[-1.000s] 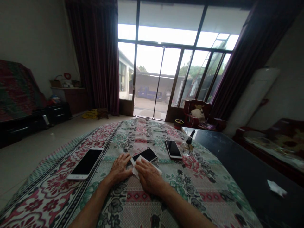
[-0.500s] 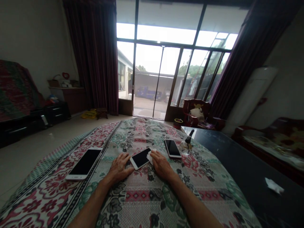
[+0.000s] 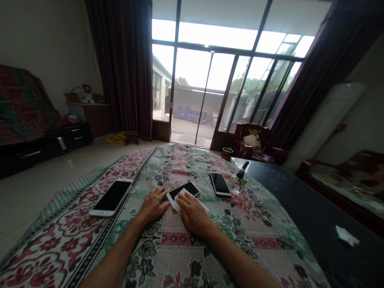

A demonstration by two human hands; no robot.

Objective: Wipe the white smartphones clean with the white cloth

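Note:
A white-framed smartphone [image 3: 189, 187] with a dark screen lies tilted on the flowered tablecloth [image 3: 177, 264]. Beside its left end, my left hand [image 3: 153, 205] rests palm down with fingers stretched, thumb and fingertips by the phone's edge. My right hand [image 3: 193, 214] presses a white tissue [image 3: 173, 200] over the lower left of the phone, fingers laid along it; part of the screen is hidden beneath. To the left lies a larger white phone [image 3: 111, 198], screen up. Another dark-screened phone [image 3: 220, 184] sits right of the hands, with a clear spray bottle [image 3: 238, 183] with a black top beside it.
On the right, a dark glossy table [image 3: 303, 208] adjoins the cloth-covered one and carries a crumpled tissue [image 3: 347, 236]. Behind stand a wooden chair [image 3: 255, 140] with a stuffed toy and a glass door [image 3: 192, 96] between dark curtains [image 3: 126, 72].
My right hand has slid the tissue leftward and toward me, from the phone's right end to its lower left. My left hand stays beside the phone. The camera view has shifted slightly.

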